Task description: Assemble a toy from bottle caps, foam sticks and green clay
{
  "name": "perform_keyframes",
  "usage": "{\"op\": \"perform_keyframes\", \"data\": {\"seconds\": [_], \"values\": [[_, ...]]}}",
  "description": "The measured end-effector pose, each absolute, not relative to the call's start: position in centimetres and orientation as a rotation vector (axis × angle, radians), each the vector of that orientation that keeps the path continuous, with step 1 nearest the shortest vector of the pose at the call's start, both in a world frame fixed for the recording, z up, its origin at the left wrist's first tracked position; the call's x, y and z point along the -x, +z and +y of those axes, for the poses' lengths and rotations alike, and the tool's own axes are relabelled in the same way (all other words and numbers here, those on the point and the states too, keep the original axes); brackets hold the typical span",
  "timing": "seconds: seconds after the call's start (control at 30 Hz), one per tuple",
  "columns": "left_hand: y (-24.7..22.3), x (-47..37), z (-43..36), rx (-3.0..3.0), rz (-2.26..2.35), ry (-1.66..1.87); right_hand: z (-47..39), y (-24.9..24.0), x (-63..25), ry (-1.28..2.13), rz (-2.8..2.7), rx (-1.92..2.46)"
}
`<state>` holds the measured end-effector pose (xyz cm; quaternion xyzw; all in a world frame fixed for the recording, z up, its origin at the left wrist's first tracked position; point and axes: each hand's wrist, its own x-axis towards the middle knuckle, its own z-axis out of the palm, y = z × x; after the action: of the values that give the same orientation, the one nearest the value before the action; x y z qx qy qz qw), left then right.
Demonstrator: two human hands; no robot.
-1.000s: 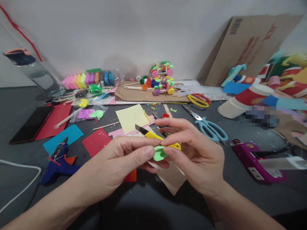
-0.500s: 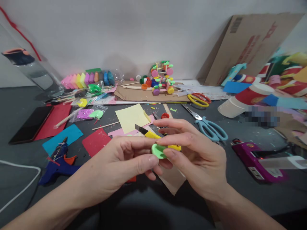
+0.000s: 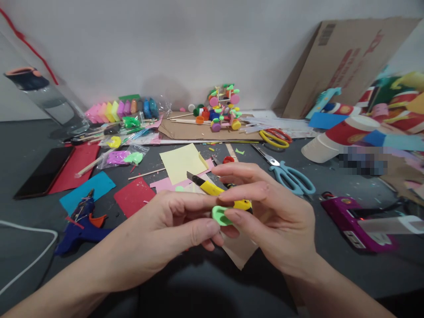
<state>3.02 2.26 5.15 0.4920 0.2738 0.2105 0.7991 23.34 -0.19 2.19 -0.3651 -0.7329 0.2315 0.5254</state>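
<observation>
Between my two hands is a small light green, cup-shaped piece of soft clay (image 3: 217,216), its hollow turned partly towards me. My left hand (image 3: 172,223) pinches its left side with thumb and fingers. From the right, my right hand (image 3: 274,216) presses its thumb against the hollow, with its fingers curved above and behind. A yellow utility knife (image 3: 209,187) with its blade out lies just behind the hands, its handle partly hidden by the right fingers. Below the hands a brown cardboard piece (image 3: 240,254) shows on the dark table.
A blue glue gun (image 3: 81,227), a phone (image 3: 43,172) and coloured paper lie left. Blue-handled scissors (image 3: 291,176), a purple device (image 3: 354,221) and paper cups (image 3: 344,134) are right. Clay packs (image 3: 122,108) and a colourful model (image 3: 225,106) stand along the wall.
The green clay piece has dropped slightly and tilted a little between my fingers. Both hands keep nearly the same hold. The things on the table have not moved.
</observation>
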Motion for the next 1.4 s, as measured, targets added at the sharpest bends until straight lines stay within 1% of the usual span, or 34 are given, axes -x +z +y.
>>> {"op": "perform_keyframes", "data": {"seconds": [0.2, 0.5, 0.8, 0.97, 1.17, 1.4], "values": [[5.14, -3.19, 1.9, -1.141, 0.65, 0.464, -0.31, 2.19, -23.26, 0.473, -1.798, 0.881], [5.04, -3.01, 2.34, -1.028, 0.614, 0.447, -0.31, 2.35, -23.58, 0.611, -1.596, 0.91], [4.72, -2.95, 2.5, -1.003, 0.604, 0.516, -0.17, 2.41, -23.65, 0.541, -1.657, 0.913], [4.87, -2.71, 2.82, -0.984, 0.555, 0.518, 0.01, 2.23, -23.77, 0.519, -1.712, 0.832], [4.48, -2.85, 2.44, -1.045, 0.589, 0.549, -0.16, 2.2, -23.88, 0.356, -1.856, 0.781], [4.35, -2.9, 2.43, -1.063, 0.647, 0.569, -0.23, 2.77, -24.14, 0.094, -2.003, 0.856]]}}
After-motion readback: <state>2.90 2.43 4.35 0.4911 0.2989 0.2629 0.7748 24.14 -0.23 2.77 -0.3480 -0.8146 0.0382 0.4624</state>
